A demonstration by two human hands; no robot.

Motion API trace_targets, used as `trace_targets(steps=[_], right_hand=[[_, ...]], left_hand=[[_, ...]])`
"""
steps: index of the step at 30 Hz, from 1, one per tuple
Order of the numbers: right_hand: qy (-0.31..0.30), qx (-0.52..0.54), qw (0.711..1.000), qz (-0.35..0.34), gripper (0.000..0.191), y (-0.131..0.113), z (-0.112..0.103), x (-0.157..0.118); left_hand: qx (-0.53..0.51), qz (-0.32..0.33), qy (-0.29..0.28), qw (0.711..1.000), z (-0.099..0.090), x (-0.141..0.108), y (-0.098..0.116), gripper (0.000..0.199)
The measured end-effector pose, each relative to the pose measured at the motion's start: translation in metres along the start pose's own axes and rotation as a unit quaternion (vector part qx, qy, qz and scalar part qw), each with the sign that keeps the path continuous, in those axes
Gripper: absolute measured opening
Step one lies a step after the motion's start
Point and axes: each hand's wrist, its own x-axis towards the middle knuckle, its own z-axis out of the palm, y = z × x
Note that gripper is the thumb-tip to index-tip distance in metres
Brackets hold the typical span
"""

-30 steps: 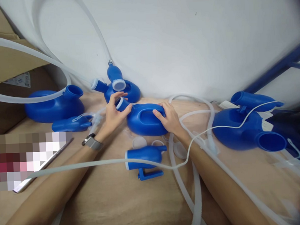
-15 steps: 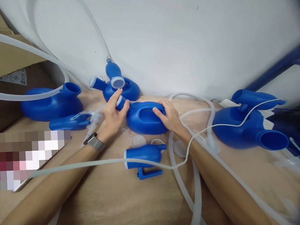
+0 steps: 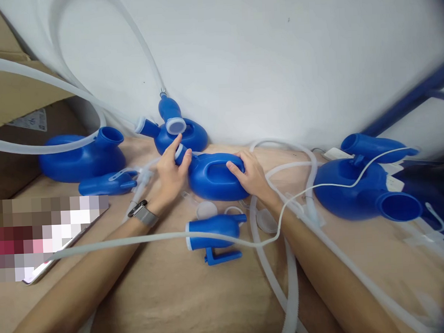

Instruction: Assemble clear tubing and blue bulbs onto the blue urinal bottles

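A blue jug [image 3: 210, 184] with a loop handle stands in the middle of the wooden table [image 3: 164, 287]. My left hand [image 3: 173, 166] is around its white-rimmed neck, thumb on one side and fingers on the other. On the jug's right end my right hand [image 3: 249, 172] grips the body by the handle. Just in front lies a blue cup-like part [image 3: 213, 230] with a white rim, beside a blue bracket [image 3: 224, 256] and a clear round lid [image 3: 206, 210]. Behind my left hand is another blue jug [image 3: 196, 135] with a blue funnel piece [image 3: 169, 109] over it.
More blue jugs are at the left [image 3: 82, 160] and right [image 3: 344, 195]. A phone [image 3: 70, 237] lies left, near a cardboard box [image 3: 9, 102]. Clear tubes [image 3: 292, 301] curl across the table; a thin cord [image 3: 137, 240] crosses my forearms. A white wall is behind.
The view has shifted slightly, so things at the left sit a little further right and lower. Both hands keep their places on the jug.
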Motion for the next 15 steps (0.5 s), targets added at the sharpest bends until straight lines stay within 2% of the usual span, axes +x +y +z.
trace_targets(steps=[3, 5, 8, 10, 11, 12, 13, 15], right_hand=[[-0.004, 0.005, 1.000, -0.004, 0.049, -0.001, 0.000, 0.000], [-0.002, 0.011, 1.000, -0.004, 0.048, -0.001, -0.001, 0.000], [-0.002, 0.016, 1.000, -0.003, 0.047, 0.000, -0.001, -0.001], [-0.006, 0.016, 1.000, 0.000, 0.046, 0.001, -0.001, -0.001], [-0.008, 0.016, 1.000, 0.001, 0.046, 0.001, -0.001, -0.001], [-0.007, 0.017, 1.000, 0.002, 0.047, 0.001, 0.000, -0.001], [-0.005, 0.018, 1.000, 0.002, 0.047, 0.002, 0.000, -0.001], [-0.002, 0.020, 1.000, -0.001, 0.049, 0.002, 0.001, -0.001]], left_hand=[[-0.009, -0.003, -0.036, 0.999, -0.004, 0.003, -0.002, 0.053], [-0.012, 0.020, -0.051, 0.998, -0.007, 0.008, -0.003, 0.047], [0.026, 0.082, -0.011, 0.996, -0.020, 0.021, 0.003, 0.042], [0.073, 0.120, 0.032, 0.990, -0.037, 0.032, 0.017, 0.024], [0.093, 0.137, 0.028, 0.986, -0.047, 0.038, 0.026, 0.018], [0.103, 0.157, 0.003, 0.982, -0.058, 0.043, 0.037, 0.022], [0.110, 0.169, -0.051, 0.978, -0.069, 0.048, 0.048, 0.028], [0.118, 0.203, -0.196, 0.952, -0.086, 0.054, 0.068, 0.031]])
